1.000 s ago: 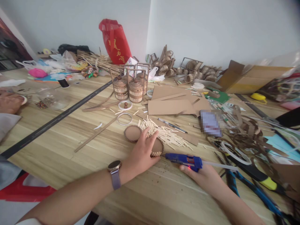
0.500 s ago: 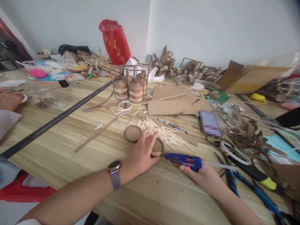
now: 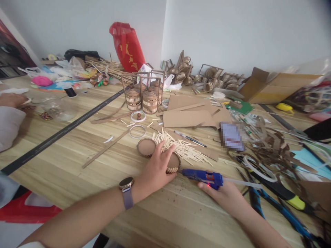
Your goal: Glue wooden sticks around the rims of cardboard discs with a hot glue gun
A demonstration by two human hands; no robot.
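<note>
On the table (image 3: 77, 144) before you, your left hand (image 3: 155, 170) lay flat, fingers spread, on a cardboard disc (image 3: 173, 162). Your right hand (image 3: 224, 194) gripped the glue gun (image 3: 204, 177), fingers closed around it, nozzle at the disc's rim. Short sticks (image 3: 172, 169) lined part of that rim: partway, likely. Loose sticks (image 3: 184, 148) lay beside.

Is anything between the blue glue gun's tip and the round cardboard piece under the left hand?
Nothing visible: the glue gun nozzle nearly touches the round cardboard piece, which the left hand holds down.

red bag (image 3: 127, 44) by the wall, cardboard sheets (image 3: 188, 112), stacked baskets (image 3: 144, 98), open box (image 3: 276, 88), long black strip (image 3: 64, 129)
</note>
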